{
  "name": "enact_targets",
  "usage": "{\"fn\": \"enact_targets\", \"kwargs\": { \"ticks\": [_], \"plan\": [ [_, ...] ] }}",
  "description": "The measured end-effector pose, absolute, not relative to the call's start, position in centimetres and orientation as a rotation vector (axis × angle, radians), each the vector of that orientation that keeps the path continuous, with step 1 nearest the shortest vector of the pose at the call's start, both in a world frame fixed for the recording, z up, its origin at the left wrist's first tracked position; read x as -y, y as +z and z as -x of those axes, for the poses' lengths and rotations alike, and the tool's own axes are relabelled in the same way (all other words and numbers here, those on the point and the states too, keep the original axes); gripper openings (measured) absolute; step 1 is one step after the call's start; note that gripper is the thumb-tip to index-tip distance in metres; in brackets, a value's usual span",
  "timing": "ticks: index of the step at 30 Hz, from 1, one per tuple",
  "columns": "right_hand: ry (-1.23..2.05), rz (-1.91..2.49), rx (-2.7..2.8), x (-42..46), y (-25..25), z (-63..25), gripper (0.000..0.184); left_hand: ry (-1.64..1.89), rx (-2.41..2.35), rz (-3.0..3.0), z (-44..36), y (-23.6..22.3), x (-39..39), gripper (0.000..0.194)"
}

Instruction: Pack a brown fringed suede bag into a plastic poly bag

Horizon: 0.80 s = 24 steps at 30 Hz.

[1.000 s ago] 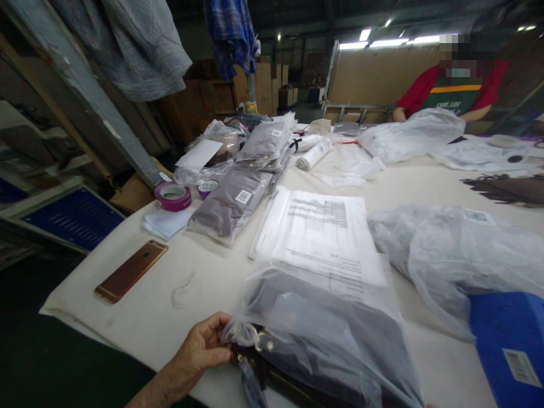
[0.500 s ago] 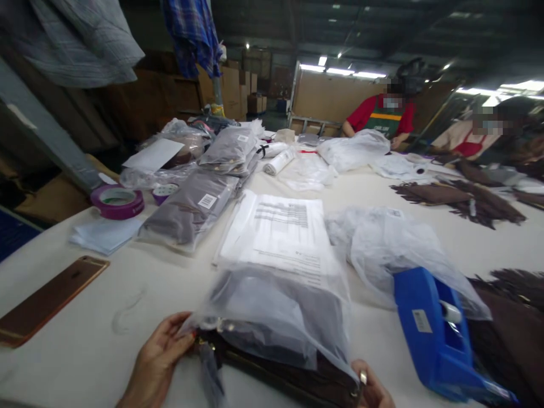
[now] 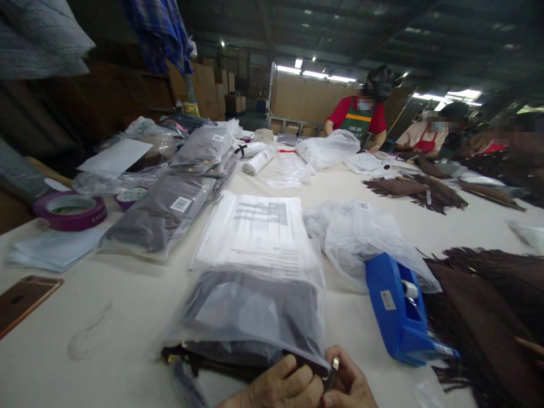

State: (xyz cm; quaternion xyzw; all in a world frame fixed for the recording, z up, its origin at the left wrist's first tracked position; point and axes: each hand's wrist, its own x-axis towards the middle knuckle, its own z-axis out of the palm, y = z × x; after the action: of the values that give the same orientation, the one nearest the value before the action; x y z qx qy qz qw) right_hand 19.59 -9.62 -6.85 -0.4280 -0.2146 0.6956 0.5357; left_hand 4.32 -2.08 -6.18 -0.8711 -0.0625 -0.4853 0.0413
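A clear plastic bag (image 3: 250, 314) with a dark brown item inside lies at the near edge of the white table (image 3: 127, 317). Dark straps and a gold metal ring stick out of its near end. My left hand (image 3: 280, 388) and my right hand (image 3: 348, 385) meet at the bag's near right corner. Both are closed, pinching the bag's edge by a small metal ring (image 3: 335, 364). A stack of printed plastic bags (image 3: 259, 232) lies just beyond the bag.
A blue tape dispenser (image 3: 397, 309) stands to the right, with dark fringed pieces (image 3: 488, 306) beyond it. Packed bags (image 3: 159, 218), purple tape rolls (image 3: 70, 209) and a phone (image 3: 23, 297) lie to the left. Other people work at the far end (image 3: 359, 116).
My left hand moved from the bag's left end across to its right corner, beside my right hand. The view swung to the right, bringing the fringed pieces and more people into sight.
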Motion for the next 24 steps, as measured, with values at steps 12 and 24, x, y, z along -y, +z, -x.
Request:
{"fn": "enact_targets", "kwargs": {
  "ticks": [12, 24],
  "plan": [
    [1.863, 0.819, 0.538, 8.9, -6.8, -20.7, 0.037, -1.276, 0.164, 2.688, -4.8, -6.0, 2.5, 0.013],
    [1.306, 1.301, 0.434, 9.4, -6.8, -17.7, 0.04, -1.159, 0.15, 2.692, -4.5, -6.1, 2.4, 0.015]
  ]
}}
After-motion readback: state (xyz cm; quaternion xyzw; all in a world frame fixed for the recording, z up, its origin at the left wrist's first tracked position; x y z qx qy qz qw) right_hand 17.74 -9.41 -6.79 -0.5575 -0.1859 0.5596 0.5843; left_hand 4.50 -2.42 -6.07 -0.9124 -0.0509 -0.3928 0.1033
